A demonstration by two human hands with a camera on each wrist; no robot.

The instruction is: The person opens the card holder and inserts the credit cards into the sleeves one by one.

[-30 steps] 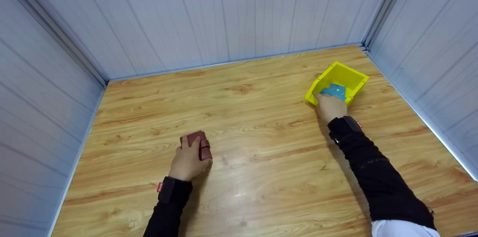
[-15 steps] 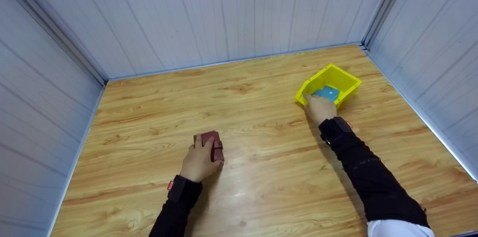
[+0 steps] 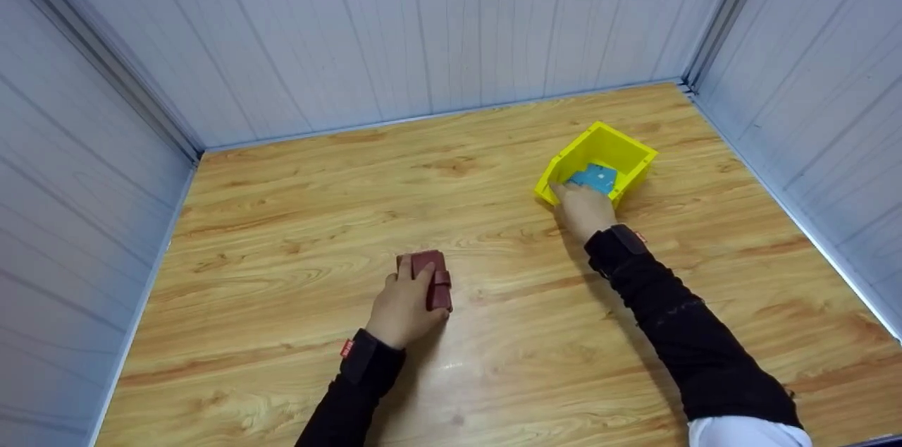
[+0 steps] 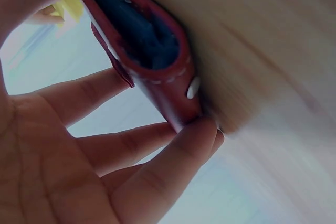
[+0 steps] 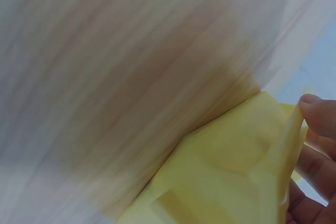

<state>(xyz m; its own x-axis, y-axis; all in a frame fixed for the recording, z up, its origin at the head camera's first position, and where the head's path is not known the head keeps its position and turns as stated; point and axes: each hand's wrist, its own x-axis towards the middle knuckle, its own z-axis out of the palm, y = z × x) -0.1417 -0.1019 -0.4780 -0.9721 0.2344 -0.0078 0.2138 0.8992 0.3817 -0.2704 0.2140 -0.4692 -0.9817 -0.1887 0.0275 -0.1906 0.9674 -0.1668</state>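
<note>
Left hand [image 3: 405, 309] grips a maroon wallet [image 3: 440, 293] left of the yellow bin [image 3: 619, 151]; right hand [image 3: 586, 211] pinches its wall [image 5: 286, 156]; inside, 1 blue item [image 3: 599, 178], seemingly flat.

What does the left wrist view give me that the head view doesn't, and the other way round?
Only the left wrist view: the wallet's dark blue inside, seen at its open end, and the palm of the left hand.

Only the head view: the blue item in the yellow bin, and the white sleeve.

Both: the red wallet gripped by that hand, the wooden surface, and the bin, just a blurred patch in the wrist view.
</note>
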